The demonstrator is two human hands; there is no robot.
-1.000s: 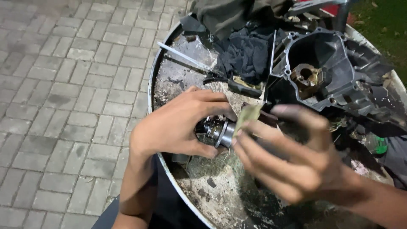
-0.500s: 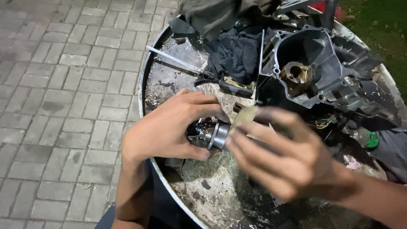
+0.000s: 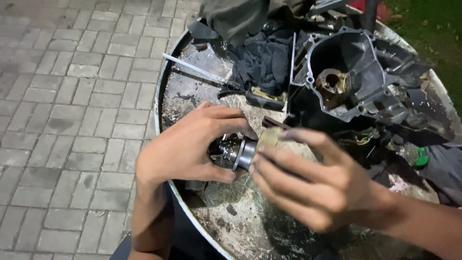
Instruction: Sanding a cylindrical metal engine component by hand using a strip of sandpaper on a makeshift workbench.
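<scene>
1. The left hand (image 3: 185,149) is closing around a small metal part (image 3: 239,152), thumb underneath and fingers curling over the top, gripping it at the middle of the view.
2. The right hand (image 3: 308,185) is meeting it from 4 o'clock, fingertips pinching a yellowish scrap (image 3: 268,138) against the part's shiny collar; the hand is blurring, so it is moving.
3. Compared with a second ago, the two hands and the part are sitting a touch lower and more central in the view, and the grip is looking the same; the view is shifting more than the work, so the rubbing of the collar seems to be carrying on rather than finishing.
4. The part is hovering just above the grimy round counter (image 3: 168,91), not resting on it.
5. At 1 o'clock a grey engine casing (image 3: 365,82) is lying open side up, well apart from the hands.
6. At 12 o'clock a dark rag (image 3: 262,60) is bunching beside the casing, with a thin metal rod (image 3: 192,69) lying at 11 o'clock.
7. Grey paving (image 3: 72,96) is filling the 9 o'clock side.
</scene>
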